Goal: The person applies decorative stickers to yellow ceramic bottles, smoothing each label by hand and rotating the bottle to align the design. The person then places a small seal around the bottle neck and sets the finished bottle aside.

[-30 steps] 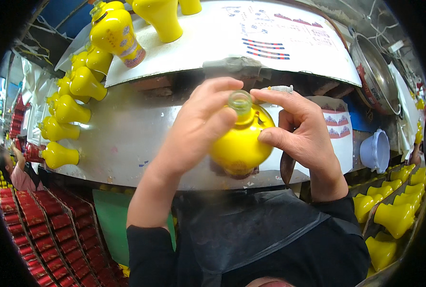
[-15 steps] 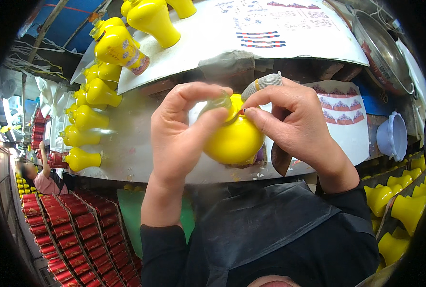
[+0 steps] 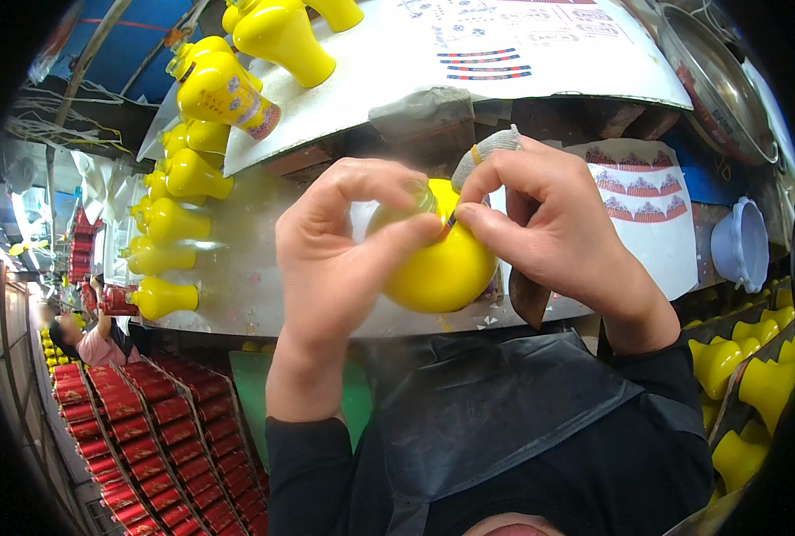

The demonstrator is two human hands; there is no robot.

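A glossy yellow bottle (image 3: 442, 277) is tilted on the bench in front of me, its clear glass mouth toward my left hand (image 3: 330, 246). That hand is closed, thumb and forefinger around the bottle's neck. My right hand (image 3: 563, 219) pinches a narrow dark strip (image 3: 450, 223), which lies against the yellow neck. One finger of the right hand wears a grey fabric finger cover (image 3: 489, 154) with a yellow band. Both hands hide part of the neck. Below the right hand hangs or leans a brown, blade-like piece (image 3: 528, 299); what it is I cannot tell.
Several yellow bottles (image 3: 183, 221) stand along the left, near a patterned one (image 3: 230, 96). Printed decal sheets (image 3: 639, 192) lie right and on the white board (image 3: 371, 71). A pale blue basin (image 3: 740, 246), racked red items (image 3: 147, 420) and a person (image 3: 103, 344) are farther out.
My left thumb has shifted down and right, close to the right fingertips. More of the dark strip shows along the neck. The bottle has turned slightly, and the view has shifted a little.
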